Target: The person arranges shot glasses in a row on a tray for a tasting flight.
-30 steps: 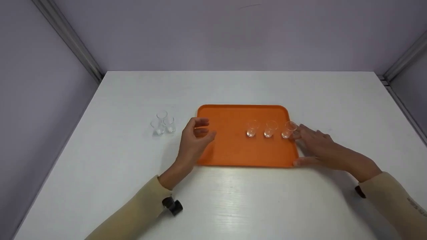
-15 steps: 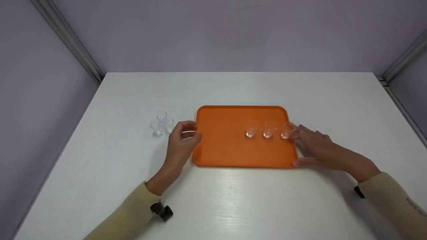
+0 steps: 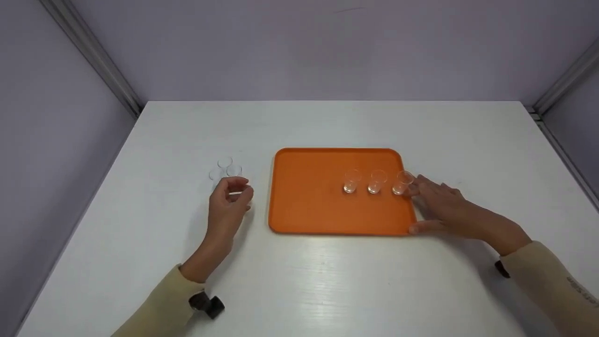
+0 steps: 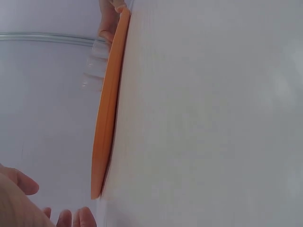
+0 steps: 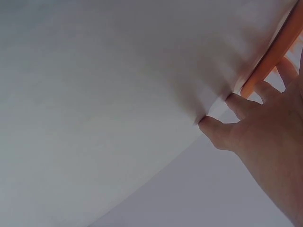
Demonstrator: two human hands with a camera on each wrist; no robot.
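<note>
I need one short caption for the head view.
Left hand reaches three glasses; right hand steadies the orange tray.

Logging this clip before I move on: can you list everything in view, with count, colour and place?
Table: one, white, under everything.
Tray: one, orange, middle of the table.
Glasses on the tray: three, clear, upright in a row on its right half.
Glasses on the table: three, clear, bunched together left of the tray.
Walls: pale lilac, on three sides, with metal strips in the corners.
Left hand: fingers curled at the bunched glasses; whether it grips one cannot be told.
Right hand: fingers spread at the tray's right edge, thumb at its near corner, fingertips by the rightmost glass.
Sleeves: two, beige.
</note>
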